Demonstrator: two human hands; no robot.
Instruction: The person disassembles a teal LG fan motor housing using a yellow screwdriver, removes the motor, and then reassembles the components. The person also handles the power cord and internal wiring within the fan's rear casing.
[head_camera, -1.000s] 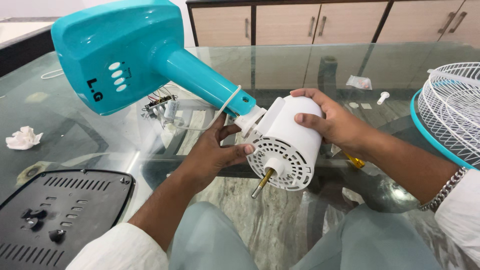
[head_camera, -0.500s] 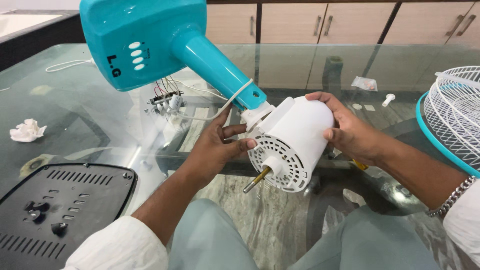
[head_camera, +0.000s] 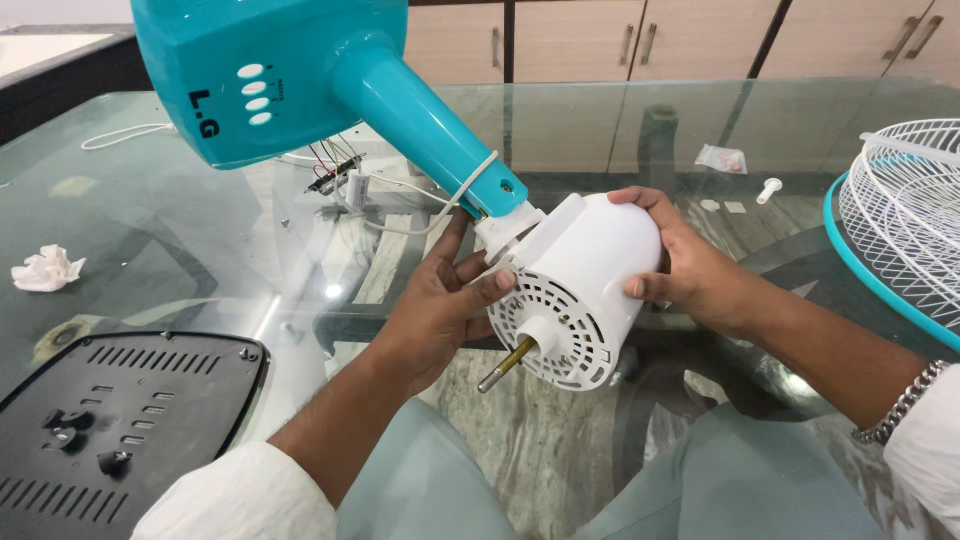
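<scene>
I see both hands on a white fan motor (head_camera: 585, 290) held above the near edge of the glass table (head_camera: 150, 240), roughly mid-scene. My left hand (head_camera: 440, 305) cups the motor's left side, fingers curled around the rim of its vented front face, thumb pressed flat on the grille. My right hand (head_camera: 690, 265) wraps the motor's right side and back, fingers bent over the top, thumb tip on the smooth white shell. Both hands are closed on the motor, neither spread.

A brass shaft (head_camera: 508, 364) sticks out of the motor's front, pointing near and left, tilted downward. The motor joins a teal neck (head_camera: 425, 125) that rises up and left to the teal fan base (head_camera: 265, 70), which fills the far left of the view and carries four white oval buttons. A white cord (head_camera: 455, 200) loops around the neck just above the joint.

On the table behind the neck lies a small bundle of coloured wires (head_camera: 335, 172). A crumpled white tissue (head_camera: 45, 270) sits at far left. A black vented plate (head_camera: 110, 420) lies near left. At the right edge rests a white wire fan guard (head_camera: 905, 215) with a teal rim. A small white screw (head_camera: 768, 189) lies far right, near a little plastic bag (head_camera: 722, 158).
</scene>
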